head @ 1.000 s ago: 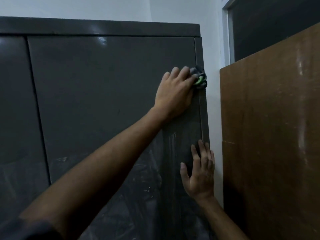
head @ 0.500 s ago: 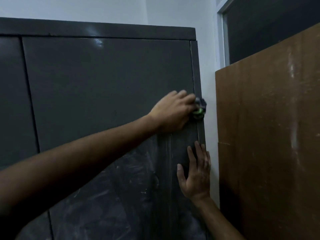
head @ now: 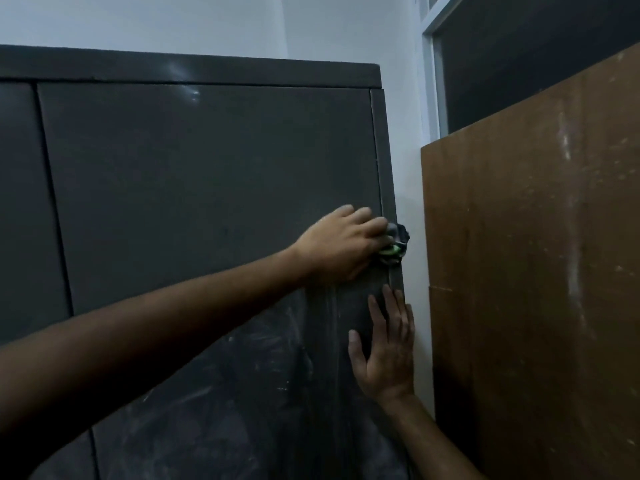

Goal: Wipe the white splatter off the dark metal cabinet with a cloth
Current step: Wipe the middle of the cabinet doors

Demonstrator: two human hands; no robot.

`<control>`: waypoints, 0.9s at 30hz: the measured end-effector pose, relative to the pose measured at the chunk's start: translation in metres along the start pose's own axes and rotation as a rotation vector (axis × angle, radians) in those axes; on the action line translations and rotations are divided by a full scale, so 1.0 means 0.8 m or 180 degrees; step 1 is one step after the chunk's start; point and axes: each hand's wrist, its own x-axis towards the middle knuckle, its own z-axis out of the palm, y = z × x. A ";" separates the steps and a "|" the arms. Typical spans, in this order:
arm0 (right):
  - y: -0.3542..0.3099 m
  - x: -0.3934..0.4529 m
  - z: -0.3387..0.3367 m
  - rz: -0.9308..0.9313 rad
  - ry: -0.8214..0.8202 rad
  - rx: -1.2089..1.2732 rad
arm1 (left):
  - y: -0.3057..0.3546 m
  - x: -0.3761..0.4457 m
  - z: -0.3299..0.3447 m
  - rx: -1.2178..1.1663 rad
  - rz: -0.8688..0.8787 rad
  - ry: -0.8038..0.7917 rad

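The cabinet (head: pixel 207 188) fills the left of our view, its right door carrying the white splatter (head: pixel 263 368) across the lower half, below our left hand (head: pixel 341 245). Over the last second we have dragged the cloth (head: pixel 394 245) down the door's right edge, from near the cabinet's top to about mid-height, just above the smears. Our left hand is curled over the bunched cloth and presses it against the door; our right hand (head: pixel 388 344) lies flat, fingers straight, on the same edge just below the cloth, steadying the door. We judge the upper door now looks clean, while the streaks below are yet to be wiped. The cabinet is the only container here; its doors are closed, so we cannot tell what it holds. A brown board (head: pixel 533 271) stands to the cabinet's right.
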 end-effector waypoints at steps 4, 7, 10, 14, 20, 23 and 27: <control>0.002 0.002 0.000 -0.0001 -0.0011 -0.0030 | -0.072 0.029 -0.022 0.0131 -0.1065 0.0478; 0.002 0.001 0.002 -0.0018 -0.0020 -0.0108 | -0.128 0.075 -0.057 0.0196 -0.2082 0.0748; 0.003 0.000 0.001 -0.0041 -0.0005 -0.0098 | -0.117 0.085 -0.051 0.0196 -0.1930 0.0795; 0.001 0.000 0.002 -0.0040 0.0035 -0.0075 | -0.038 0.035 -0.012 -0.0153 -0.0280 0.0185; 0.003 0.001 0.002 -0.0002 -0.0001 -0.0086 | -0.089 0.045 -0.019 0.0159 -0.1251 0.0676; 0.003 0.001 0.001 -0.0039 0.0020 -0.0077 | -0.105 0.068 -0.029 0.0360 -0.2211 0.0840; 0.003 -0.002 0.001 -0.0042 0.0037 -0.0037 | -0.048 0.037 -0.009 -0.0092 -0.1048 0.0566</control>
